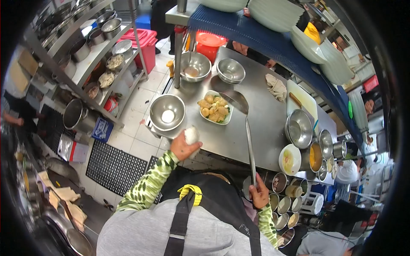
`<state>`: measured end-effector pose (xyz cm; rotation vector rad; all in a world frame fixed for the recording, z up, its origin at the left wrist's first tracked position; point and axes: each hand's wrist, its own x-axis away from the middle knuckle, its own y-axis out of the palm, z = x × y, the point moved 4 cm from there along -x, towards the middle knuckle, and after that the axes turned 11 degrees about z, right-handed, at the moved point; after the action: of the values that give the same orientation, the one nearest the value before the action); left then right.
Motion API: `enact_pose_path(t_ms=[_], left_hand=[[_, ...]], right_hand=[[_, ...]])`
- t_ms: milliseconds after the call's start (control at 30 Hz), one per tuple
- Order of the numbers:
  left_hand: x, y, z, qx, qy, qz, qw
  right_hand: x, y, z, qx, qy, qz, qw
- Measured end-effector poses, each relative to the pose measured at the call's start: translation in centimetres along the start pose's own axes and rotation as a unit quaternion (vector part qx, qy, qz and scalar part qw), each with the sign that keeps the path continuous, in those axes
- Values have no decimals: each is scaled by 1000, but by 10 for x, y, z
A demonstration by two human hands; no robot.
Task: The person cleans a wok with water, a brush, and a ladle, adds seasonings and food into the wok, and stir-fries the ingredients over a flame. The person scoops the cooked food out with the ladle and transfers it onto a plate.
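Observation:
My right hand is wrapped round the long handle of a metal ladle. The ladle's bowl hangs just beyond the right rim of a white square dish. Heaped in that dish are golden-brown food pieces with some green at the edges. In my left hand is a white wad, like a folded cloth; its exact kind is unclear. That hand is closed on it near the table's front edge, just below a steel bowl.
On the steel table stand more metal bowls, a crumpled cloth, a knife on a cutting board, and a white bowl. A blue-matted shelf overhangs the far side. Ingredient tins sit low at right.

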<state>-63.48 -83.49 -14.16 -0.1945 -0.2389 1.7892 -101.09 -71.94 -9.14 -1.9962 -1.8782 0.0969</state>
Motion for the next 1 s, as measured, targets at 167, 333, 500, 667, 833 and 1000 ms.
enact_pose_path(t_ms=[167,333,500,667,833,1000], left_hand=[[2,25,37,-6,-21,-189,982],[-13,34,42,25,107,-344,933],[-15,43,17,-32,106,-545,831],[56,23,59,-113,253,-685,674],[155,-29,60,-22,278,-785,554],[210,-122,62,24,314,-861,400]], right_hand=[[34,42,-3,-165,85,-18,983],[90,109,-19,-276,116,28,954],[164,213,-58,-429,127,144,883],[259,322,-96,-478,111,335,804],[323,407,-129,-470,18,539,699],[371,495,-176,-447,-66,645,616]])
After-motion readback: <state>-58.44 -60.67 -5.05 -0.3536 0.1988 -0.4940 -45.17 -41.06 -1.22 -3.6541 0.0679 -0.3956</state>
